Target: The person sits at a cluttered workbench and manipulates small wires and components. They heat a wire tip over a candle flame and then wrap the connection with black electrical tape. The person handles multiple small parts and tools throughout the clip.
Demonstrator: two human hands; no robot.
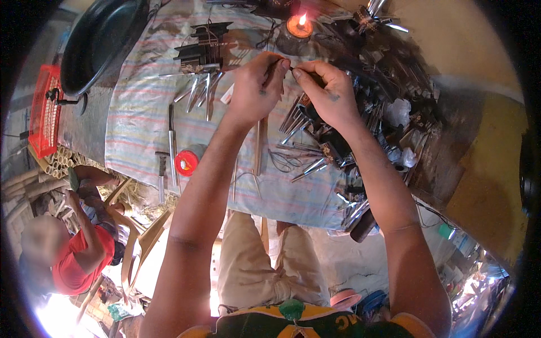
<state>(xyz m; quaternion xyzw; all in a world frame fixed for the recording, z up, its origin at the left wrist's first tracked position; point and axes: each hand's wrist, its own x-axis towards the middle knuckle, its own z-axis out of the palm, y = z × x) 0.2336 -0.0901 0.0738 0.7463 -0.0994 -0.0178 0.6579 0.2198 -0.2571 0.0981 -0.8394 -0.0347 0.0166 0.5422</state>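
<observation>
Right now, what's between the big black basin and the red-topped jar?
In the head view, striped cloth lies there, with a long, slim tool on it, dark at one end, silvery at the other.

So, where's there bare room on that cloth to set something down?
The pale striped cloth is bare at left, between the black oval basin and the long, slim metal rod; also along its near edge, right of the thin bent wire. Its right side is crowded with dark metal tools.

Striped cloth [135, 132]: lay open at centre left.
Lit lamp [299, 28]: stood in the way, upper centre.
Metal heap [389, 79]: crowded upper right.
</observation>
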